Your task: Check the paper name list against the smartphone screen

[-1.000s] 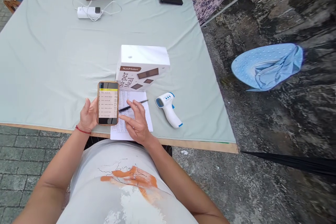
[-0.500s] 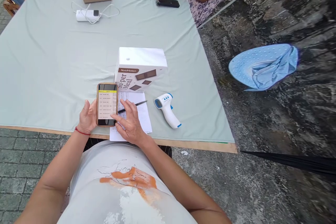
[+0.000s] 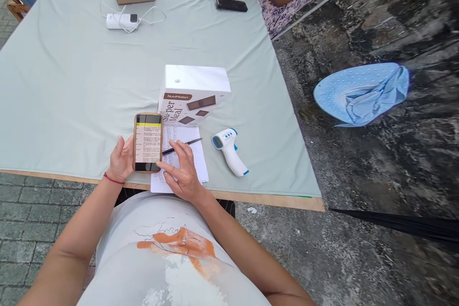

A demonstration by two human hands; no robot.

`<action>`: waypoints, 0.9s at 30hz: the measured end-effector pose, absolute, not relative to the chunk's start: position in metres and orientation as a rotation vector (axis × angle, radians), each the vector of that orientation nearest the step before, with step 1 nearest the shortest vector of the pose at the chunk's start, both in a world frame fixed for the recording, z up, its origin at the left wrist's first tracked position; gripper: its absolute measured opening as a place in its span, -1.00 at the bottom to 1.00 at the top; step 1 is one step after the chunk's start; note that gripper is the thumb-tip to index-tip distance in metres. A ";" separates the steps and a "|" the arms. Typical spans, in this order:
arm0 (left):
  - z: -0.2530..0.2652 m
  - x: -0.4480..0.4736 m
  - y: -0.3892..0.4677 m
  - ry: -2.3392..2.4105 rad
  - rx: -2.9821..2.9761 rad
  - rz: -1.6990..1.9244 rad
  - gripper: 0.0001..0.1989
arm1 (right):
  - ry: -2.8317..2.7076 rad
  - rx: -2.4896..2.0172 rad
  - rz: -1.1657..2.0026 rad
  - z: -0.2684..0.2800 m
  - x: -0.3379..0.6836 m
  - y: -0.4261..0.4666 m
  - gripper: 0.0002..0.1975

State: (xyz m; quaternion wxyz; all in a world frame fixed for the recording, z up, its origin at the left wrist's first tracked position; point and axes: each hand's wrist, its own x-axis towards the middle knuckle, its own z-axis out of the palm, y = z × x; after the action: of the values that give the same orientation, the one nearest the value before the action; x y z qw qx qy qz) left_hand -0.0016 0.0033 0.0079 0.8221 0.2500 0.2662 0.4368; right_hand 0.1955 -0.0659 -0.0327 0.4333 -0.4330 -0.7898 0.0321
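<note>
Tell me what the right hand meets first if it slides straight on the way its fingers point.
The right hand points up-left; its fingertips are already at the phone held by the left hand, so likely the phone, though depth is unclear.

Left hand (image 3: pixel 121 160) cupped, right hand (image 3: pixel 183 172) spread

On the table (image 3: pixel 71 81), the box (image 3: pixel 193 93) stands behind the paper (image 3: pixel 193 153); a pen (image 3: pixel 186 144) lies on the paper, thermometer (image 3: pixel 229 150) right of it, phone (image 3: pixel 148 142) left, over its edge
</note>
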 end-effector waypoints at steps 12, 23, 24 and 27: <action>0.008 -0.001 0.004 0.550 0.509 0.935 -0.22 | -1.993 -1.088 0.081 -0.037 0.193 -0.070 -0.61; 0.005 -0.002 0.003 0.556 0.519 0.946 -0.21 | -2.022 -1.059 0.118 -0.037 0.190 -0.073 -0.60; 0.005 -0.002 0.003 0.557 0.522 0.947 -0.21 | -2.026 -1.062 0.120 -0.037 0.190 -0.073 -0.60; 0.004 -0.003 0.003 0.563 0.507 0.948 -0.22 | -2.040 -1.068 0.128 -0.039 0.191 -0.073 -0.57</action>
State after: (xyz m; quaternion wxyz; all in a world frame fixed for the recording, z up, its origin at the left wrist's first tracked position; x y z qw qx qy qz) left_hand -0.0030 0.0030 0.0042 0.8214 0.2384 0.2644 0.4455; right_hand 0.1907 -0.0732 -0.0387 0.4056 -0.4232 -0.8086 0.0507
